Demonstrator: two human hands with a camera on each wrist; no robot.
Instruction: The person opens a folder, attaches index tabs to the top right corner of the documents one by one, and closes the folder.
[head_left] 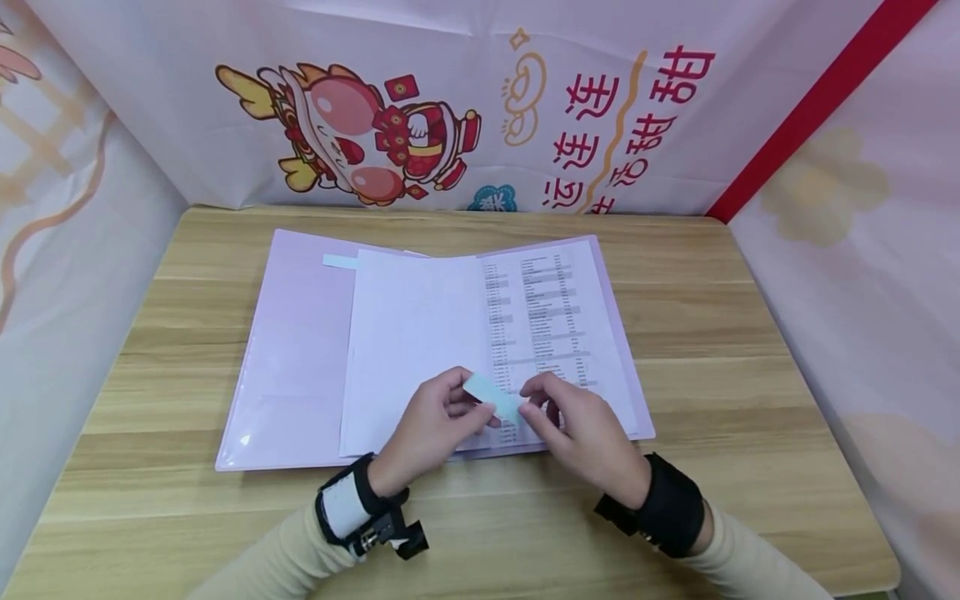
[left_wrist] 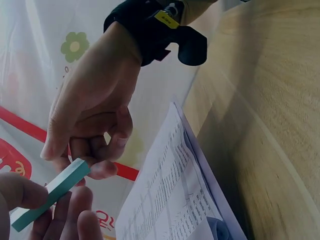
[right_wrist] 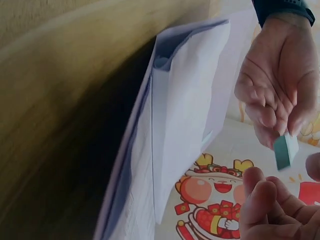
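Observation:
A thin pad of pale teal sticky notes [head_left: 491,395] is pinched between the thumb and fingers of my left hand [head_left: 429,425], above the lower part of the open folder's pages. My right hand [head_left: 587,435] hovers at the pad's right end, its fingers loosely bent and nothing between them. In the right wrist view a gap shows between its fingertips and the sticky note pad [right_wrist: 283,151]. Beneath both hands lies the lilac folder [head_left: 288,358], spread open. Its right page [head_left: 555,325] carries a printed list with grey bands, while the left page [head_left: 412,333] is blank.
One pale blue sticky note [head_left: 340,262] sticks out from the upper left edge of the blank page. The wooden table [head_left: 697,333] extends around the folder. Behind it hangs a printed cloth [head_left: 450,50] with a cartoon figure.

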